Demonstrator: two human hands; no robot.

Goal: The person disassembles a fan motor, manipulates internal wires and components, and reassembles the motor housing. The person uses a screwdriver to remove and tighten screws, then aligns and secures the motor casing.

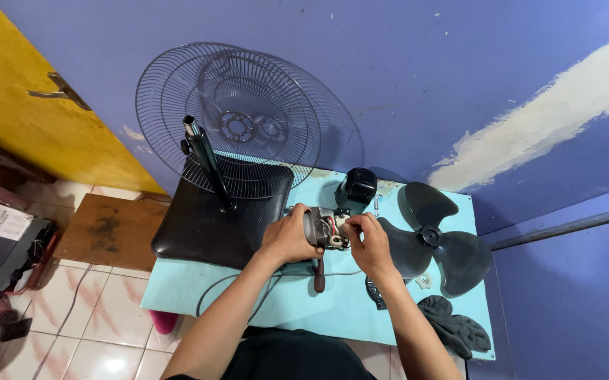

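Observation:
My left hand (287,238) grips a small fan motor (322,229) with exposed wires, held above a light blue table (178,288). My right hand (368,243) pinches the motor's right end, where a small metal part shows. Just beyond the motor lies a black motor housing (356,188). A dark three-blade fan propeller (434,239) rests flat to the right of my right hand. A tool with a dark reddish handle (318,274) lies on the table below the motor.
A black fan base with an upright pole (209,211) stands at the table's left, wire grilles (238,116) leaning on the blue wall behind it. A dark glove (459,327) lies at the front right. A cable (213,292) loops across the table. A wooden board (107,229) sits on the tiled floor.

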